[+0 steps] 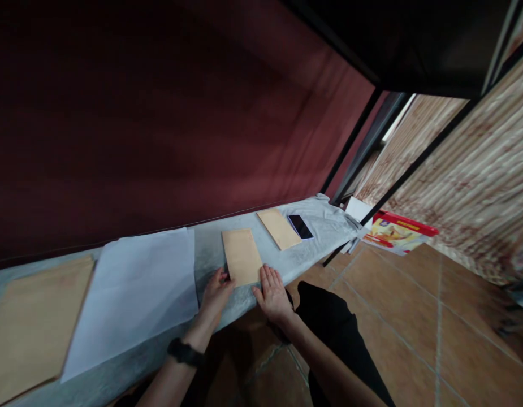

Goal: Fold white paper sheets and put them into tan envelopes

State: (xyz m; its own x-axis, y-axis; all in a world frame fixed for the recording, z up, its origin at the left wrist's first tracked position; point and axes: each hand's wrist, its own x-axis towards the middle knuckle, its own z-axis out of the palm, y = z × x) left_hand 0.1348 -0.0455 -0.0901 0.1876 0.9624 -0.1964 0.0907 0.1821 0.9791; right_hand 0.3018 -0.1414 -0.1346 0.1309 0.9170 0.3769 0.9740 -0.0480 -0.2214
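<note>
A small tan envelope (241, 255) lies flat on the grey cloth-covered table (210, 249). My left hand (216, 293) rests at the envelope's near left corner, fingers spread and touching its edge. On the cloth at the near right corner my right hand (273, 293) lies flat, fingers stretched out. Neither hand grips anything. A second tan envelope (279, 228) lies further right, with a dark phone (300, 226) beside it.
A large white sheet (136, 288) and a big tan envelope (30, 322) lie to the left. A dark red wall backs the table. A red and yellow box (397, 232) sits past the table's right end, above a tiled floor.
</note>
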